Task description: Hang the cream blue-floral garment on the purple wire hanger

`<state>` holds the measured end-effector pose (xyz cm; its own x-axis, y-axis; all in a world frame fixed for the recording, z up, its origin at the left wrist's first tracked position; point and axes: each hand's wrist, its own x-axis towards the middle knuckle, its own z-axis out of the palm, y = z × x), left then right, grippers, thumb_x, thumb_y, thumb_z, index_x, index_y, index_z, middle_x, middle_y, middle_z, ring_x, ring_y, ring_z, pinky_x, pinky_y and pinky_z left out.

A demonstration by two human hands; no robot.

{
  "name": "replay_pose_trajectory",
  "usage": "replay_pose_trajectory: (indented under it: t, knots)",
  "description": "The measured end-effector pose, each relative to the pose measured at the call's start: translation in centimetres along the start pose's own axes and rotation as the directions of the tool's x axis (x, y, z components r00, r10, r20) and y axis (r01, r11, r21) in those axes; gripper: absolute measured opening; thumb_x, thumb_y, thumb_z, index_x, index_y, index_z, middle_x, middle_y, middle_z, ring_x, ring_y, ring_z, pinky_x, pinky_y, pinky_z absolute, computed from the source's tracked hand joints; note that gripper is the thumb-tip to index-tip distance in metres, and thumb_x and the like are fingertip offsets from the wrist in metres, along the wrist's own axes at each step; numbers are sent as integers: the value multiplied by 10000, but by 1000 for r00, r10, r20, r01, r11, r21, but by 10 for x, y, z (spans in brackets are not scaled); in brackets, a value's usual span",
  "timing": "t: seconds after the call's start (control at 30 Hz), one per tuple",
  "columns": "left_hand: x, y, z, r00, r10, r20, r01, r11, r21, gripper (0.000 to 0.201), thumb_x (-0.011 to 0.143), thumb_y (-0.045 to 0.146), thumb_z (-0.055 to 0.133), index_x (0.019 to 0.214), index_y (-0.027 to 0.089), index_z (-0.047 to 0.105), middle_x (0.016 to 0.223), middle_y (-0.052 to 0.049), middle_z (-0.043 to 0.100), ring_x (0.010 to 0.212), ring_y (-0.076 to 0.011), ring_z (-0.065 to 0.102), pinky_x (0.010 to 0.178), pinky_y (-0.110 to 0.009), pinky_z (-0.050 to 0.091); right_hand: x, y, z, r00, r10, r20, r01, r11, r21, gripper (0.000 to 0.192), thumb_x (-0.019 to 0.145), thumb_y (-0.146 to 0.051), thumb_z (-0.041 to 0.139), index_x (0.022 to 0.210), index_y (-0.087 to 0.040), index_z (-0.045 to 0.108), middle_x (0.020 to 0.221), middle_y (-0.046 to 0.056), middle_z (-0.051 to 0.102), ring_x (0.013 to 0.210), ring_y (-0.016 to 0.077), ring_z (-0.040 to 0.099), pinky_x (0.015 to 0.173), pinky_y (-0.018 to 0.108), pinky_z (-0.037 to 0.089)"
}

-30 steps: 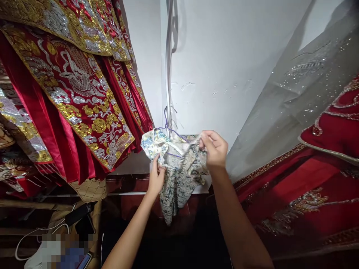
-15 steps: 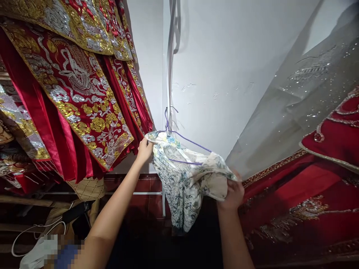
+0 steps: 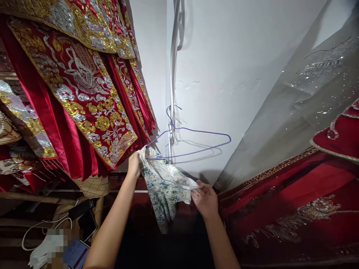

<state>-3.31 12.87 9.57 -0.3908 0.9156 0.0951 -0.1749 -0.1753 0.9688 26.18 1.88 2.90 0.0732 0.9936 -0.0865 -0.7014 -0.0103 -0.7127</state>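
Note:
A white garment with a blue-green floral print (image 3: 164, 183) hangs between my two hands. My left hand (image 3: 134, 164) grips its upper left corner, close to the left tip of a purple wire hanger (image 3: 193, 144). My right hand (image 3: 205, 198) pinches the garment's other end lower down. The hanger hangs bare against the white wall (image 3: 224, 74), its hook caught on a thin vertical strip. Whether the garment's corner still touches the hanger's left tip I cannot tell.
Red robes with gold and silver embroidery (image 3: 81, 89) hang at the left. A grey sequinned fabric (image 3: 303, 97) and a red embroidered garment (image 3: 294, 201) hang at the right. A white cable (image 3: 36, 233) and a phone (image 3: 87, 225) lie at the lower left.
The garment has come off the hanger, which now hangs bare. My right hand moved down and left with its end. My left hand lowered slightly.

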Motion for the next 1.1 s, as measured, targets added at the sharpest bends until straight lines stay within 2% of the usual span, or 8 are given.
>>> replay_pose_trajectory:
  t: [0.17, 0.3, 0.5, 0.6, 0.8, 0.97, 1.03, 1.1]
  knots:
    - [-42, -25, -14, 979, -184, 90, 186, 982, -19, 278, 592, 397, 709, 651, 142, 613, 607, -18, 615, 559, -146, 532, 551, -248, 398, 8, 23, 33, 995, 99, -2, -86, 861, -501, 327, 704, -492, 702, 856, -209, 645, 552, -32, 543, 498, 146, 487, 473, 262, 377]
    - [-88, -23, -11, 922, -231, 311, 232, 972, 36, 258, 638, 359, 748, 709, 115, 701, 678, -58, 670, 611, -166, 574, 588, -259, 431, -3, 34, 58, 963, 254, 90, -146, 772, -619, 465, 751, -619, 659, 865, -172, 717, 729, 53, 669, 673, 189, 603, 596, 296, 469]
    - [-147, 11, 3, 774, -36, 632, -141, 964, 227, 174, 832, 334, 651, 813, 196, 755, 901, -77, 713, 889, -246, 637, 837, -351, 488, -17, 27, 82, 878, 413, 240, -271, 844, -462, 550, 855, -700, 531, 1045, -213, 703, 940, 70, 717, 947, 242, 674, 891, 388, 505]
    - [-158, 34, 2, 699, 26, 714, -294, 921, 255, 201, 890, 353, 605, 832, 222, 746, 1008, -84, 683, 985, -251, 622, 910, -364, 472, -12, 17, 84, 862, 360, 356, -146, 850, -506, 457, 763, -548, 749, 1059, -202, 711, 1048, 75, 719, 1062, 267, 646, 988, 414, 462]
    - [-146, 45, -12, 866, 147, 479, -344, 869, 356, 462, 887, 387, 620, 1313, 271, 482, 1232, -86, 593, 1083, -238, 557, 956, -367, 431, -8, -2, 86, 873, 391, 291, -56, 674, -736, 389, 660, -354, 844, 987, -188, 712, 902, 41, 735, 883, 253, 670, 825, 386, 519]
    - [-135, 32, -24, 596, -142, 790, -236, 910, 342, 398, 967, 507, 422, 1020, 191, 659, 944, -54, 675, 911, -233, 594, 818, -308, 456, 6, -57, 117, 726, 408, 554, 372, 443, -815, 129, 827, -288, 657, 824, -190, 742, 778, 36, 723, 694, 203, 635, 663, 331, 519]
    - [-131, 28, -30, 600, -172, 781, -286, 866, 410, 442, 950, 529, 438, 844, 167, 667, 821, -38, 665, 785, -215, 578, 727, -283, 434, 22, -80, 130, 740, 213, 638, 540, 377, -752, 174, 833, -212, 589, 862, -198, 760, 860, 47, 742, 801, 224, 669, 774, 356, 536]
    - [-126, 28, -36, 677, -152, 720, -373, 773, 514, 414, 922, 524, 492, 782, 170, 657, 741, -29, 649, 701, -204, 558, 663, -270, 393, 45, -92, 136, 765, -60, 641, 626, 303, -719, 289, 809, -180, 588, 1047, -218, 749, 1063, 61, 737, 1035, 251, 659, 955, 389, 492]
